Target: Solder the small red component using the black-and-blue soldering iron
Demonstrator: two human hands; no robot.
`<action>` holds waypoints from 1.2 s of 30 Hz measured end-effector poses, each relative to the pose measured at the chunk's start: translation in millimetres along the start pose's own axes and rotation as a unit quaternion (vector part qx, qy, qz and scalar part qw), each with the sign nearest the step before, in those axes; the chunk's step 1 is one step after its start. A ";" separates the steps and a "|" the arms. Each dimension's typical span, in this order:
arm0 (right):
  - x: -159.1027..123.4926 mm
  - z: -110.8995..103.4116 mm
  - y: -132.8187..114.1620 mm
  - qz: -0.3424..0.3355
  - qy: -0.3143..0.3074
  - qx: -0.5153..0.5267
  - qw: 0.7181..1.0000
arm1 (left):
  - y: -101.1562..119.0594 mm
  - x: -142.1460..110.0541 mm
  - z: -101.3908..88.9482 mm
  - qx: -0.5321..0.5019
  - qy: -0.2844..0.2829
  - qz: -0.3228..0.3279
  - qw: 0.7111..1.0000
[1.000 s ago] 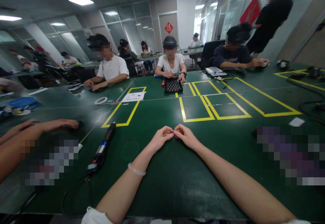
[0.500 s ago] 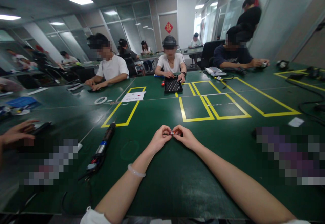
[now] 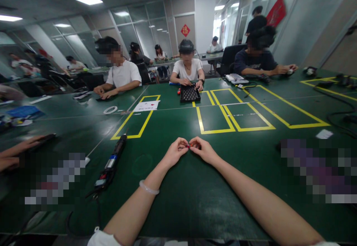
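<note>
My left hand point(image 3: 176, 151) and my right hand point(image 3: 203, 149) meet over the green table point(image 3: 189, 201), fingertips almost touching. Between them is a small red part point(image 3: 188, 146), pinched by the fingers of both hands; it is too small and too covered for me to tell its kind. Both hands are closed in a pinch. To the left of my left forearm lies a black electric screwdriver point(image 3: 113, 160) with a blue and silver band and a cord at its near end.
Yellow tape rectangles point(image 3: 217, 131) mark the table ahead. A paper sheet point(image 3: 146, 106) and a white tape ring point(image 3: 110, 110) lie left of centre. Across the table a person handles a black tray point(image 3: 190, 93). Another person's hands point(image 3: 19, 147) rest at the left edge.
The small part between my fingertips shows more red and less of its pale side now. My hands stay in place. The hands at the left edge have shifted; a standing person behind has moved left.
</note>
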State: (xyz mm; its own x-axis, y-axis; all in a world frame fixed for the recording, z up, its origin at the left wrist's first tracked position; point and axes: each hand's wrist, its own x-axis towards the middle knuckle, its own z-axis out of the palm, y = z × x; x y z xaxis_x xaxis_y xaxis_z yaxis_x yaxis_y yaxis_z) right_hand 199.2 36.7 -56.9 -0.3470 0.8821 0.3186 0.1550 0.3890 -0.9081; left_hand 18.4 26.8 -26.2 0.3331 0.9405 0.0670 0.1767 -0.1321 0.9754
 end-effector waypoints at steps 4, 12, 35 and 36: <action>-0.3 -1.8 -1.2 0.027 -0.003 0.041 0.999 | 0.6 0.8 -1.1 -0.011 -0.010 -0.004 1.000; 0.7 -2.6 1.5 0.049 -0.007 0.057 0.997 | 0.1 2.1 -1.5 -0.019 -0.010 -0.020 1.000; -0.3 -1.6 -7.6 0.035 -0.028 -0.002 0.999 | 31.6 -29.1 -2.1 0.275 0.056 0.049 0.959; -0.3 -1.5 -7.4 0.034 -0.029 -0.003 0.999 | 41.7 -38.5 -3.3 0.310 0.051 0.055 0.948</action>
State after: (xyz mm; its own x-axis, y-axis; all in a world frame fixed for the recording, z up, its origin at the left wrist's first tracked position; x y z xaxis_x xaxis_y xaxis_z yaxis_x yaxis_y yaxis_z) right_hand 199.6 34.0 -49.8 -0.3893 0.8892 0.2403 0.1857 0.3313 -0.9251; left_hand 9.9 -13.9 12.6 0.2953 0.9315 0.2124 0.6670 -0.3602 0.6522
